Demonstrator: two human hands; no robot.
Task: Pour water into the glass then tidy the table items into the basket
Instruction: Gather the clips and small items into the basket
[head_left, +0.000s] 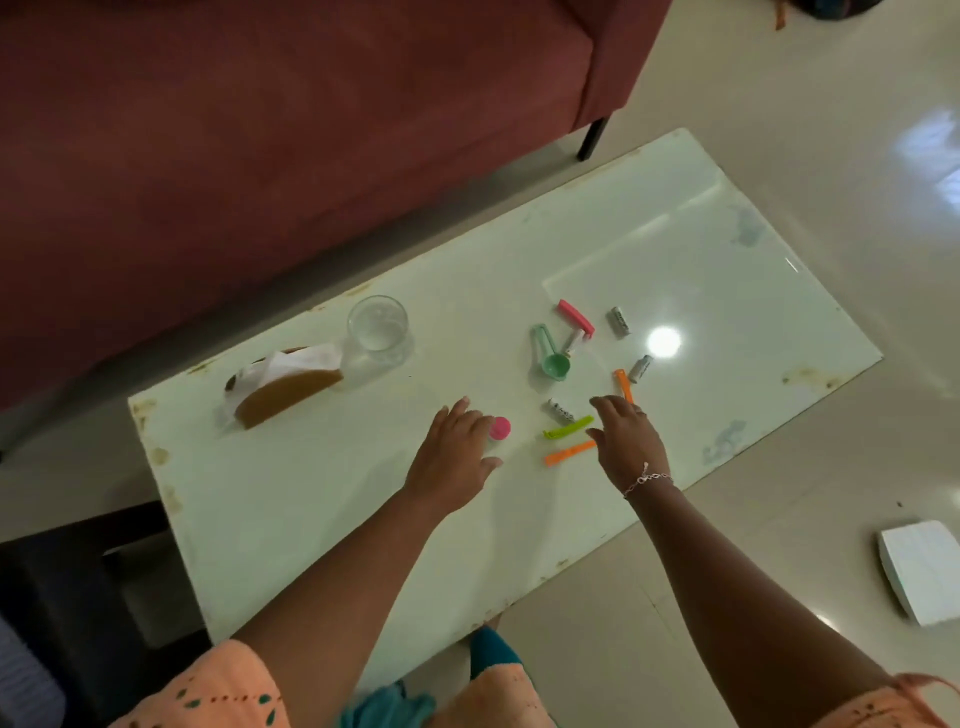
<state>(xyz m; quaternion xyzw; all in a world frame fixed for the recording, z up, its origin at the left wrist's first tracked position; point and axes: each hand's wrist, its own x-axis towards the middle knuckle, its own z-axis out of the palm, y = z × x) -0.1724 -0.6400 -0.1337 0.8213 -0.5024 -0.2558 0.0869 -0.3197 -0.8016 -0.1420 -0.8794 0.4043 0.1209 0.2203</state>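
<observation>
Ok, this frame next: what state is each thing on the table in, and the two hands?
glass: upright, seems to hold water
tissue box: lying tilted, tissue sticking out
pink cap: on the table, at the left hand's fingertips
green scoop: lying flat
lime clip: lying loose, ungrasped
left hand: open, palm down
right hand: open, over the clips, no grip yet
</observation>
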